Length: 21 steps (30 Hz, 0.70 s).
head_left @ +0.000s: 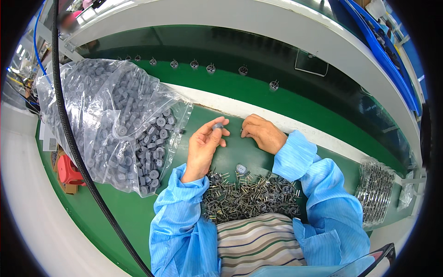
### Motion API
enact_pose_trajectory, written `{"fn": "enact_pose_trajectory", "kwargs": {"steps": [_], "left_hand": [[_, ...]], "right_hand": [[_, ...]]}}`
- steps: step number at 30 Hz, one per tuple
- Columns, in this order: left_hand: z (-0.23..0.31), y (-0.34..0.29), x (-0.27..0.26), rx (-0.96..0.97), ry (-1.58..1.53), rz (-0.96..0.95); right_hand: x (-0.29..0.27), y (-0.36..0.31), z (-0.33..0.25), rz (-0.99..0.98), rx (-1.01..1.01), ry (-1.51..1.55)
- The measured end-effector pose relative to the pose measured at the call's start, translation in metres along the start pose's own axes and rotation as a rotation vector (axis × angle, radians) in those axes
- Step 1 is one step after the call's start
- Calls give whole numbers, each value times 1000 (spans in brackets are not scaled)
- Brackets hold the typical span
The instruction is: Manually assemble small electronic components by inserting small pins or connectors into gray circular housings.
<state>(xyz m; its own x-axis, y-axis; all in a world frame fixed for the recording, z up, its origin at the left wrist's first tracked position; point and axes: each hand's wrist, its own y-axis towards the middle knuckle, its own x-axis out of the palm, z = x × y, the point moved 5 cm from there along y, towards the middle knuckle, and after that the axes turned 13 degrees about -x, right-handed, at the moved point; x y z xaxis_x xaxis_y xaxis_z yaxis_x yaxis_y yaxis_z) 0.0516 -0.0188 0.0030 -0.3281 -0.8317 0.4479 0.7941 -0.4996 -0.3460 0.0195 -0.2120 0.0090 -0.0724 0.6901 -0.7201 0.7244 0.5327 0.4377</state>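
Note:
Between the thumb and fingers of my left hand (201,150) is a small grey round plastic cap (217,126). Close by, to the right, my right hand (264,133) is closed in a pinch; a tiny dark bit shows at its fingertips, too small to name. The two hands are apart, just above the green tabletop (235,150). Nearer to me lies a heap of small dark parts with metal pins (251,198). One loose grey piece (241,169) rests at the far edge of that heap.
A large clear bag of grey round caps (110,120) lies open at the left. Beyond a white rail (212,100), pinned pieces (211,69) stand in a row on a green belt (184,81). A black cable (76,143) crosses the left; packed parts (376,191) lie right.

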Motion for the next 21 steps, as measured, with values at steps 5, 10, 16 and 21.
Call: {"fn": "enact_pose_trajectory", "kwargs": {"steps": [5,10,16,21], "left_hand": [[1,-3,-1,199,185,55],[10,-14,16,487,610,151],[6,-8,11,404,337,18],[1,-14,10,154,354,46]], "right_hand": [[-13,15,-22,111,-39,-47],[-5,1,-10,146,261,-217],[-3,2,-8,163,123,-188],[-22,23,-54,224,-28,202]]}}
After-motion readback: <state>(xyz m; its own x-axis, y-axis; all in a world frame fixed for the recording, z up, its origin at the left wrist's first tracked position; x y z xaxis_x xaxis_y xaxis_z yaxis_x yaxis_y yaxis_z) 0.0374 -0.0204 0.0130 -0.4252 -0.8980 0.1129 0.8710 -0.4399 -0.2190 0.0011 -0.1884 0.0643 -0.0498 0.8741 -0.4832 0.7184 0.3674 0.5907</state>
